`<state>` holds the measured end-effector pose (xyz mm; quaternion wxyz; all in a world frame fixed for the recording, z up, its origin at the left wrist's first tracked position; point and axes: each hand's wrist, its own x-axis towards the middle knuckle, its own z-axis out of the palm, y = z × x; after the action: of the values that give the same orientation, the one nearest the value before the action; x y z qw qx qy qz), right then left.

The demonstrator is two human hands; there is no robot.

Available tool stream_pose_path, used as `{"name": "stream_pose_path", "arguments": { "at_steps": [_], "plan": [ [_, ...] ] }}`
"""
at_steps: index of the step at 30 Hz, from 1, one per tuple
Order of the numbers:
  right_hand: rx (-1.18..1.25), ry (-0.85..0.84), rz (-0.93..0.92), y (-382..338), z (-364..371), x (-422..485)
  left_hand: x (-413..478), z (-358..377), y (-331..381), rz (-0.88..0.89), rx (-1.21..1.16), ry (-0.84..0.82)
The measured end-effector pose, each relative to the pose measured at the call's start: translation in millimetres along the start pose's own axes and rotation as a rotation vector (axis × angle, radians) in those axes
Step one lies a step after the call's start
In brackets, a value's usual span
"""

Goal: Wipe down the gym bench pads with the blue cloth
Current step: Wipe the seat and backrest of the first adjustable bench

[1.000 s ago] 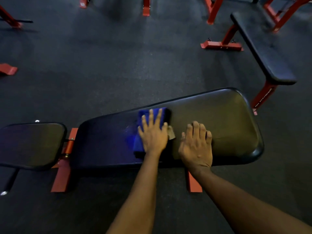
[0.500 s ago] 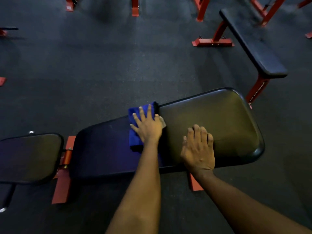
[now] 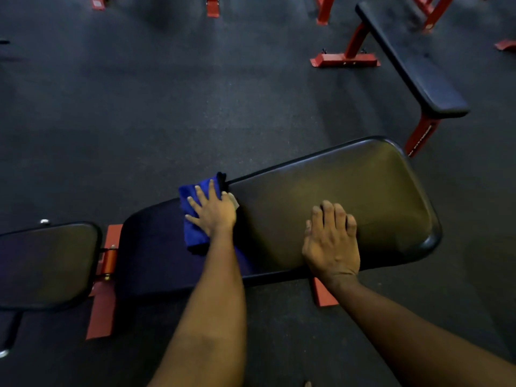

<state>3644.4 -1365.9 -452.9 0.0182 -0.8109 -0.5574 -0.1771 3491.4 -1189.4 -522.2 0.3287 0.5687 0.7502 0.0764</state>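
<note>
Basically left hand presses the blue cloth flat at the far edge of the long bench pad, right hand lies flat, fingers straight, toward its wide end.

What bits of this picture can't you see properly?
Head view:
- Blue cloth: its middle is hidden under the left hand.
- Small seat pad: cut off by the left edge.
- Writing on the far bench's red leg: too small and blurred to read.
- Long pad: one patch is covered by the right hand.

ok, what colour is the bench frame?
Red. The head view shows it best on the bench frame at lower left.
</note>
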Motion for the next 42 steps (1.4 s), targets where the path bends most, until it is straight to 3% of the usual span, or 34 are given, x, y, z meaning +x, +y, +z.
{"name": "stream_pose_path", "arguments": {
  "at_steps": [2, 5, 7, 9, 11, 14, 18, 21, 25, 29, 35, 42],
  "plan": [
    [-0.007, -0.014, 0.005, -0.5, -0.6, -0.6, -35.6, 11.9, 24.7, 0.093, 0.006, 0.029],
    [-0.009, -0.045, 0.008, -0.9, -1.8, 0.2, -84.0, 24.7, 27.0, 0.438, 0.082, 0.025],
    [-0.001, -0.063, 0.017, -0.9, -3.5, 0.3, -79.5, 17.5, 3.7, 0.64, 0.116, -0.03],
    [0.006, -0.067, 0.026, -1.1, -4.4, 0.2, -50.3, 9.6, -25.6, 0.709, 0.124, -0.047],
    [0.006, -0.071, 0.027, -0.6, -5.0, 0.9, -18.3, 2.4, -50.7, 0.565, 0.099, -0.013],
    [0.008, -0.052, 0.022, -0.3, -4.2, 0.3, 6.4, -4.4, -65.8, 0.21, 0.011, 0.018],
    [0.005, -0.038, 0.004, 0.0, -3.1, -0.5, -15.2, 0.3, -43.2, -0.027, -0.002, 0.027],
    [0.002, -0.038, -0.004, -1.2, -3.8, -1.0, -60.5, 9.6, -16.5, -0.014, -0.038, 0.02],
    [-0.005, -0.071, -0.01, -1.0, -5.7, -0.2, -117.6, 22.7, -19.7, 0.259, 0.058, 0.017],
    [-0.001, -0.077, -0.015, -1.3, -7.6, 1.2, -84.7, 11.7, -56.1, 0.367, 0.047, -0.018],
    [0.02, -0.069, -0.028, -2.2, -4.3, -0.9, -32.8, 0.5, -70.6, 0.014, 0.012, 0.045],
    [0.069, -0.165, -0.069, 0.3, -6.9, 0.1, -92.4, 21.1, -29.7, -0.259, -0.05, 0.068]
  ]
}}
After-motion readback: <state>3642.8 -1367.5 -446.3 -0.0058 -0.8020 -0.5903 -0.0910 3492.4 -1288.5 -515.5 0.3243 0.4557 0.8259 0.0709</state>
